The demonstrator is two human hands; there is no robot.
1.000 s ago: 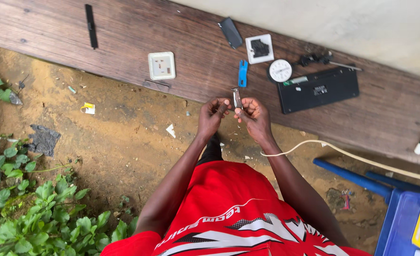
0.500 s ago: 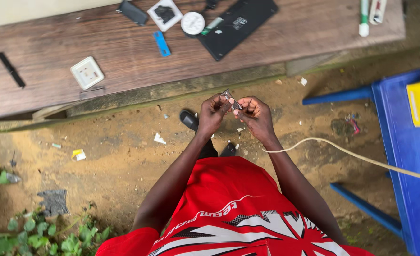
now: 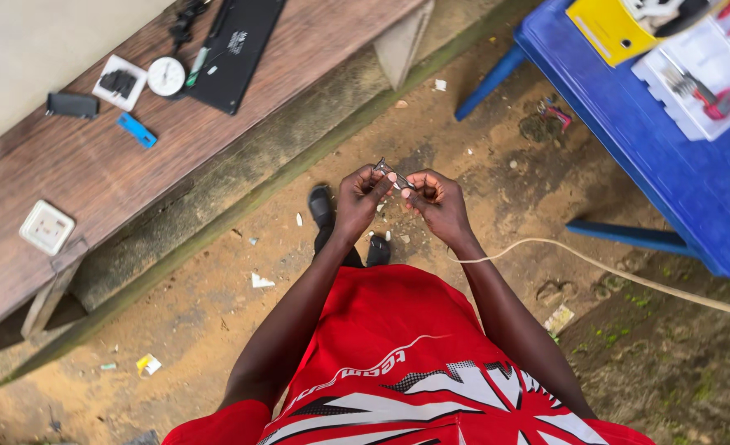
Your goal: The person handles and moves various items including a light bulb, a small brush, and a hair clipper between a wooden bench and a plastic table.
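Standing over bare dirt ground (image 3: 217, 272); both hands raised in front of the red shirt (image 3: 390, 346), close together, working one small item.

Left hand (image 3: 358, 200): fingers curled, thumb and forefinger pinching a small dark metal tool (image 3: 391, 174), which juts up and across toward the other hand; its exact kind is too small to tell.

Right hand (image 3: 437, 198): fingers curled in, pinched on the end of a pale cable (image 3: 596, 265); the cable runs from under this hand, off to the right across the ground, past the leg of the blue table (image 3: 629, 177).

The tool tip meets the cable end between the two thumbs; the contact point itself is hidden by fingertips.

Doing it well, as judged: keep the cable end short and stiff beyond the pinch so it cannot bend away; brace the hands against each other for steadiness; work the tool away from the thumb pad; keep slack in the cable so its trailing weight does not tug the end loose.

Wooden worktop (image 3: 134, 177) to the left, well apart from the hands; on it a white socket (image 3: 46, 227), a round white dial (image 3: 166, 76), a black flat case (image 3: 235, 48), a small blue piece (image 3: 137, 130).
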